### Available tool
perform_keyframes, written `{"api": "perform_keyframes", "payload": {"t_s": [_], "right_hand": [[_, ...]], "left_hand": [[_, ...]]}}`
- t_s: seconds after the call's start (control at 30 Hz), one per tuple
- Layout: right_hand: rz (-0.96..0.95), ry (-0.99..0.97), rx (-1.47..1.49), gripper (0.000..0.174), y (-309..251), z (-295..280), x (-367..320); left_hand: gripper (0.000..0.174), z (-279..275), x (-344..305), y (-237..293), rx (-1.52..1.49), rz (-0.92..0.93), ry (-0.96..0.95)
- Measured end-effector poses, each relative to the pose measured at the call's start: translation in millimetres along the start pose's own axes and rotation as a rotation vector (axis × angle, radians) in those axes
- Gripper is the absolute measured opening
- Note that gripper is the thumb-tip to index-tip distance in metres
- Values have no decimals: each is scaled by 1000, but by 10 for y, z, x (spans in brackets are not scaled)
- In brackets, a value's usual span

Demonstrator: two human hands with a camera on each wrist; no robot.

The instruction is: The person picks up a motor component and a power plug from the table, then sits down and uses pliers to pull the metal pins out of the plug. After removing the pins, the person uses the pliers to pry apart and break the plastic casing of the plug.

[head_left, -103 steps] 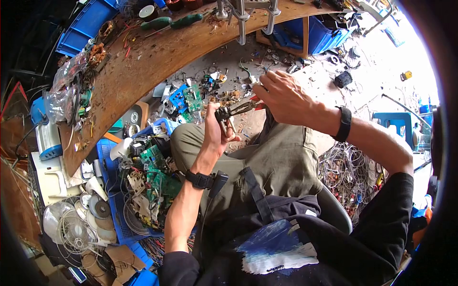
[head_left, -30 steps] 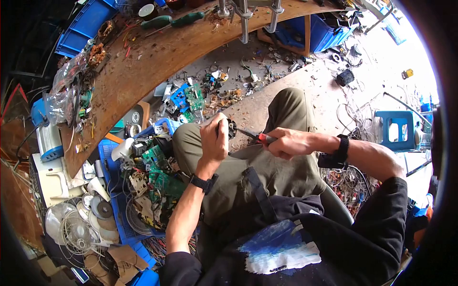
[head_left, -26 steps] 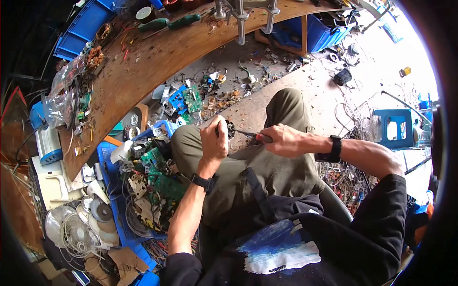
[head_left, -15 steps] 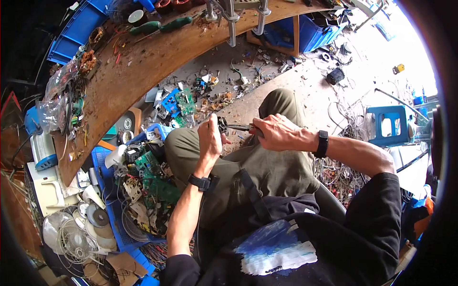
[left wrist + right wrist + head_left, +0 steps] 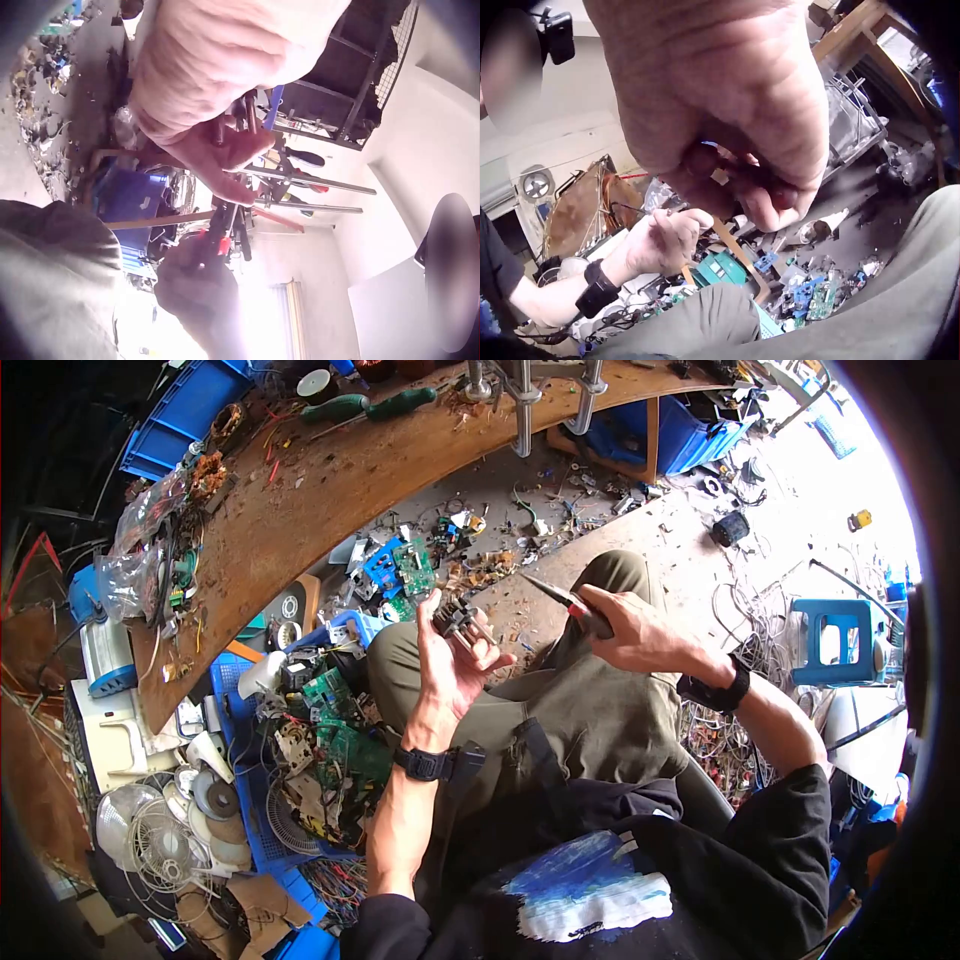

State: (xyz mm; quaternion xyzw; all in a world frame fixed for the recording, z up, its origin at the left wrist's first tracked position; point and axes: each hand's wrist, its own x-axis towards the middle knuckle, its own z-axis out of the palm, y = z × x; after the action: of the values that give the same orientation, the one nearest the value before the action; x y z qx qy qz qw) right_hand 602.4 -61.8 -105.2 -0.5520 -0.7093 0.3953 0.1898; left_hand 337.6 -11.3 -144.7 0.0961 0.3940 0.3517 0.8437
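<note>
In the head view, my left hand (image 5: 455, 665) is turned palm up over the left knee. Its fingers and thumb hold a small dark part with metal bits (image 5: 456, 622), which looks like a piece of a motor. To the right, my right hand (image 5: 645, 635) grips long-nose pliers (image 5: 550, 590) with red and dark handles. The tip of the pliers points up and left, apart from the dark part. In the left wrist view, the red of the handles (image 5: 225, 245) shows at the right hand (image 5: 199, 289). My fingers hide most of the pliers in the right wrist view.
A wooden bench (image 5: 300, 510) curves across the front, with green-handled screwdrivers (image 5: 400, 402) and metal clamp posts (image 5: 523, 420). On the left stands a blue crate (image 5: 240, 760) of circuit boards. Scrap litters the floor. A blue stool (image 5: 832, 640) is at right.
Half a second ago the pliers reached the dark part; now they are drawn away to the right and tipped upward. My left hand has turned palm up, showing the part.
</note>
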Motion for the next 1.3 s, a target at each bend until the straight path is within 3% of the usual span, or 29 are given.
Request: {"api": "perform_keyframes", "payload": {"t_s": [0.17, 0.23, 0.33, 0.4, 0.5, 0.7, 0.97, 1.03, 1.3], "right_hand": [[-46, 13, -33, 30, 22, 89, -97], [-168, 91, -1, 32, 51, 128, -132], [-254, 175, -85, 41, 56, 186, -160], [-268, 219, -138, 42, -5, 187, -178], [-285, 259, -157, 43, -94, 189, -163], [-340, 289, -142, 45, -183, 226, -123], [-298, 316, -204, 46, -261, 279, -98], [-315, 294, -178, 44, -238, 316, -90], [-343, 224, -51, 37, -263, 380, -82]], "left_hand": [[63, 121, -126, -29, -18, -41, -81], [62, 164, -176, -46, 13, -40, -89], [59, 219, -202, -120, 57, 99, 17], [52, 251, -212, -162, 159, 322, 37], [48, 365, -291, -219, 289, 441, 108], [38, 412, -288, -361, 156, 469, 8], [35, 426, -121, -544, 174, 662, 96], [36, 417, -86, -552, 370, 831, 124], [36, 323, 35, -531, 600, 1040, 201]]}}
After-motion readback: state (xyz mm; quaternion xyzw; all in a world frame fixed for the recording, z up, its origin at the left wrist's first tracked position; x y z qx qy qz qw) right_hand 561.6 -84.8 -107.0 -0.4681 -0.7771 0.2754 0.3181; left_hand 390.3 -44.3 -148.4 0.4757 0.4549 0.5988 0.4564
